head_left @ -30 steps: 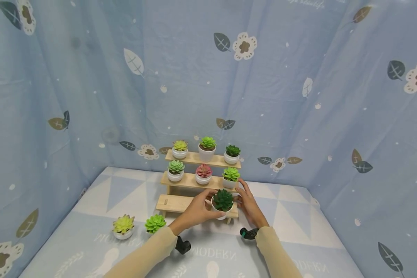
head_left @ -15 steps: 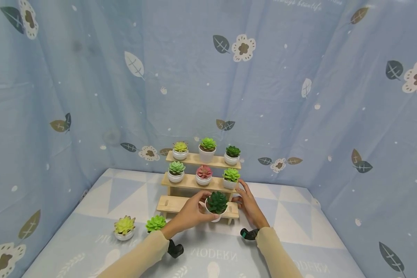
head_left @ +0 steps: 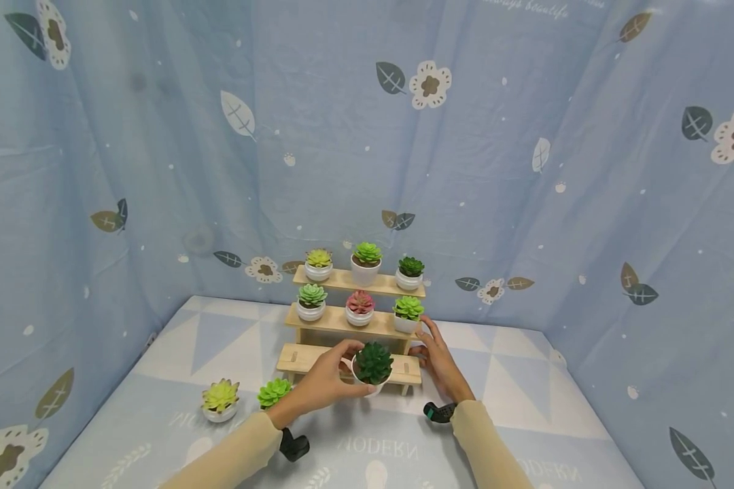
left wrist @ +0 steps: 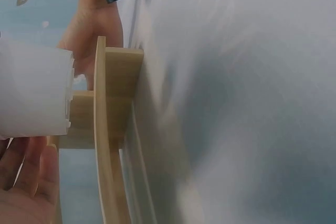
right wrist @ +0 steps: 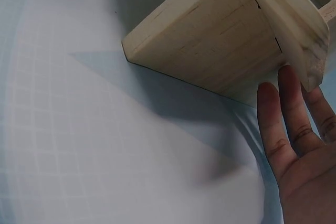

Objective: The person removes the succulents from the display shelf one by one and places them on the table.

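My left hand (head_left: 321,384) grips a dark green potted succulent (head_left: 373,363) by its white pot, between thumb and fingers. It hangs in front of the lowest tier of a three-step wooden plant stand (head_left: 306,356). The left wrist view has the white pot (left wrist: 34,90) beside the board's edge, apart from it. At the stand's right end is my right hand (head_left: 439,367); its fingers (right wrist: 270,111) extend to the board's end in the right wrist view and seem to touch it. Its thumb is hidden there.
Three potted succulents stand on the top tier, and three more, including a red one (head_left: 359,307), on the middle tier. At front left on the table are a yellow-green succulent (head_left: 220,397) and a bright green one (head_left: 274,392), partly behind my left forearm. A patterned curtain (head_left: 367,136) hangs behind.
My left hand has carried the dark green succulent leftward along the front of the lowest tier, away from my right hand. The right hand has stayed at the stand's right end.
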Tool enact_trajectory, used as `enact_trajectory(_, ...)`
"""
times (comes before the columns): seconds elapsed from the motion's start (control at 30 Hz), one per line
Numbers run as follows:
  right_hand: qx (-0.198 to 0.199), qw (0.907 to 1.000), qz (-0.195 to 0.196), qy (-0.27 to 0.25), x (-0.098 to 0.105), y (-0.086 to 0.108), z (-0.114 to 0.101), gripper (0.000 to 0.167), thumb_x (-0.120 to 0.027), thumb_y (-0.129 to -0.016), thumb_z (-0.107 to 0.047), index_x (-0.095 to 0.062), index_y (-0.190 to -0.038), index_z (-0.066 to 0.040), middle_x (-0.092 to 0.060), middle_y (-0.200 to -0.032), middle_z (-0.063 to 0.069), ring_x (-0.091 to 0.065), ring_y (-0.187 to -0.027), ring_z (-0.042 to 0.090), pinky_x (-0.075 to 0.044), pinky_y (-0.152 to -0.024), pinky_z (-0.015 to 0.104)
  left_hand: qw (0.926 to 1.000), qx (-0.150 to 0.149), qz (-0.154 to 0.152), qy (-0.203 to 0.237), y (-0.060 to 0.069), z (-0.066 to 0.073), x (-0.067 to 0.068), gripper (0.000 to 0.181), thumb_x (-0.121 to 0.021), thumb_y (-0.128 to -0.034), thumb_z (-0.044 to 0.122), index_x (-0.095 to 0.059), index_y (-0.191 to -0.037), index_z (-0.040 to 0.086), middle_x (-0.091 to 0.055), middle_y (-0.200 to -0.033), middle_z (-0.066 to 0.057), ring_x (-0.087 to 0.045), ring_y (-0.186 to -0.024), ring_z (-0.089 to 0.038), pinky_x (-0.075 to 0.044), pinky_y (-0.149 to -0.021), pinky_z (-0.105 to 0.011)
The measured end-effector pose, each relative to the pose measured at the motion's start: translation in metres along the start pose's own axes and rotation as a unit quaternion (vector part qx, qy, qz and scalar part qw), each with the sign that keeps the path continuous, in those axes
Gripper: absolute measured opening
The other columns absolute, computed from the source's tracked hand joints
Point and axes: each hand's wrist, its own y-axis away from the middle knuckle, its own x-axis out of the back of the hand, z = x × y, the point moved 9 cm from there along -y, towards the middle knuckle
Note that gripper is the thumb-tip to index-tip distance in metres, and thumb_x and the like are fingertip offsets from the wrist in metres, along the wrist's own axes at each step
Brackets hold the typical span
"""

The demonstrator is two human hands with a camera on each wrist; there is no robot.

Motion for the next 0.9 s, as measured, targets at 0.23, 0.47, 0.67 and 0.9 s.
enact_trajectory(0.23, -0.002, 1.0, -0.001, 0.005, 0.0, 0.001, -0.001, 0.058, -0.055, -0.105, -0.049, -0.029, -0.157, -0.042, -0.044, -0.143, 0.014, -0.063, -0.102, 0.026, -0.052, -0.088, 0.043, 0.9996, -0.015, 0.001, -0.024, 0.01, 0.006, 0.007, 0.072, -0.09, -0.0808, 0.038, -0.055, -0.14, 0.014, -0.059, -0.133, -0.001, -0.059, -0.106, -0.017, -0.053, -0.091, -0.043)
enact_trajectory(0.47, 0.001, 1.0, 0.001, 0.005, -0.001, 0.0, 0.0, 0.059, -0.054, -0.106, -0.048, -0.028, -0.158, -0.038, -0.044, -0.143, 0.014, -0.063, -0.1, 0.025, -0.051, -0.086, 0.041, 0.9997, -0.016, -0.005, -0.017, 0.023, 0.005, 0.014, 0.072, -0.092, -0.0791, 0.037, -0.057, -0.139, 0.017, -0.061, -0.131, 0.002, -0.059, -0.109, -0.02, -0.052, -0.093, -0.044)
enact_trajectory(0.67, -0.004, 0.9999, 0.009, 0.002, 0.0, -0.002, 0.001, 0.06, -0.056, -0.105, -0.05, -0.03, -0.158, -0.038, -0.049, -0.136, 0.015, -0.063, -0.1, 0.027, -0.05, -0.084, 0.039, 0.9997, -0.01, -0.013, -0.019, 0.032, 0.002, 0.023, 0.075, -0.093, -0.0777, 0.037, -0.057, -0.14, 0.016, -0.062, -0.13, 0.001, -0.06, -0.109, -0.019, -0.052, -0.095, -0.049)
enact_trajectory(0.9, 0.0, 1.0, 0.001, -0.005, -0.001, -0.001, 0.002, 0.057, -0.054, -0.106, -0.048, -0.029, -0.157, -0.039, -0.046, -0.136, 0.015, -0.062, -0.101, 0.027, -0.05, -0.085, 0.04, 0.9986, -0.014, -0.018, -0.047, 0.038, 0.001, 0.033, 0.078, -0.093, -0.0765, 0.04, -0.057, -0.139, 0.009, -0.064, -0.124, 0.001, -0.061, -0.109, -0.018, -0.054, -0.093, -0.04)
